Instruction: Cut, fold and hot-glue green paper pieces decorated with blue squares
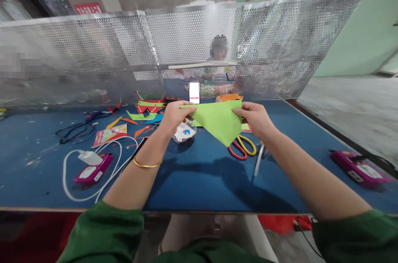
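A light green sheet of paper (219,121) is stretched between my hands above the blue table, its lower part narrowing to a blunt tip. My left hand (176,117) pinches its left corner, and my right hand (254,118) pinches the upper right edge. Below the paper and to its right lie scissors (251,145) with one red and one yellow handle, the blades hidden. A clear container (184,132) with a white and blue item sits near my left hand. Behind the paper is something orange (230,97).
A phone (194,92) stands at the back before a perforated metal screen (189,35). Cut paper pieces (149,106) and a white cable (64,171) with a magenta device (93,171) lie left. Right are a pen-like stick (258,160) and another magenta device (357,167).
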A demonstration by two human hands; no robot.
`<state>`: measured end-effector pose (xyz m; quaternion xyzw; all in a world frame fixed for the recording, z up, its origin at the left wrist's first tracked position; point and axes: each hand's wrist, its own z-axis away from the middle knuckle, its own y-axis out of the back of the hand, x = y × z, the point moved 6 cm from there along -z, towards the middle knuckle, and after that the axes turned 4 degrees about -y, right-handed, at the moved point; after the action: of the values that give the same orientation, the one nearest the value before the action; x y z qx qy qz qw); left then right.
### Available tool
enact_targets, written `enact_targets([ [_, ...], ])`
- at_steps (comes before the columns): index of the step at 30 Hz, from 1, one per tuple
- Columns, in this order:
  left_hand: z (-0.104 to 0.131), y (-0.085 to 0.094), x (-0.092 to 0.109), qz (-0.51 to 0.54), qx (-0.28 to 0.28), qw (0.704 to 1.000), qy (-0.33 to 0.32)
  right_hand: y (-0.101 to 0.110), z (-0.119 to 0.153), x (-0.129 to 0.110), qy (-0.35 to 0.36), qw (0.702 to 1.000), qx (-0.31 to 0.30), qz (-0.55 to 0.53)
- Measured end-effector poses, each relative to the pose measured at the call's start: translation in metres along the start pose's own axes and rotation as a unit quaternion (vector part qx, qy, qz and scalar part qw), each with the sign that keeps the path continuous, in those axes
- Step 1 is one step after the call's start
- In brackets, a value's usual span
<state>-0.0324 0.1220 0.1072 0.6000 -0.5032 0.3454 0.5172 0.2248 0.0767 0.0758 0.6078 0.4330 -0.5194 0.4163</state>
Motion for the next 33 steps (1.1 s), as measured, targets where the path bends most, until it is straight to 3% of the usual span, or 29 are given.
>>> enact_targets([
  [2, 0.027, -0.004, -0.011, 0.059, 0.018, 0.998, 0.014, 0.003, 0.024, 0.008, -0.01, 0.999, 0.019, -0.039],
  [5, 0.072, -0.028, -0.031, 0.197, -0.016, 0.978, 0.069, 0.0, 0.058, 0.021, -0.013, 0.995, 0.054, -0.08],
  [8, 0.115, -0.055, -0.043, 0.227, -0.065, 0.966, 0.109, -0.011, 0.09, 0.035, -0.011, 0.992, 0.079, -0.096],
  [11, 0.139, -0.057, -0.049, 0.236, -0.025, 0.964, 0.122, -0.02, 0.115, 0.045, -0.014, 0.992, 0.085, -0.09],
  [16, 0.151, -0.041, -0.06, 0.172, -0.026, 0.974, 0.142, -0.012, 0.135, 0.049, -0.016, 0.995, 0.092, -0.046],
  [23, 0.168, -0.025, -0.085, 0.199, -0.012, 0.96, 0.198, -0.005, 0.155, 0.055, -0.03, 0.997, 0.076, 0.01],
  [28, 0.175, -0.015, -0.091, 0.152, -0.013, 0.968, 0.198, 0.001, 0.158, 0.045, 0.02, 0.99, 0.091, 0.109],
  [33, 0.179, -0.017, -0.093, 0.144, -0.026, 0.968, 0.204, -0.021, 0.156, 0.051, 0.019, 0.982, -0.027, 0.185],
])
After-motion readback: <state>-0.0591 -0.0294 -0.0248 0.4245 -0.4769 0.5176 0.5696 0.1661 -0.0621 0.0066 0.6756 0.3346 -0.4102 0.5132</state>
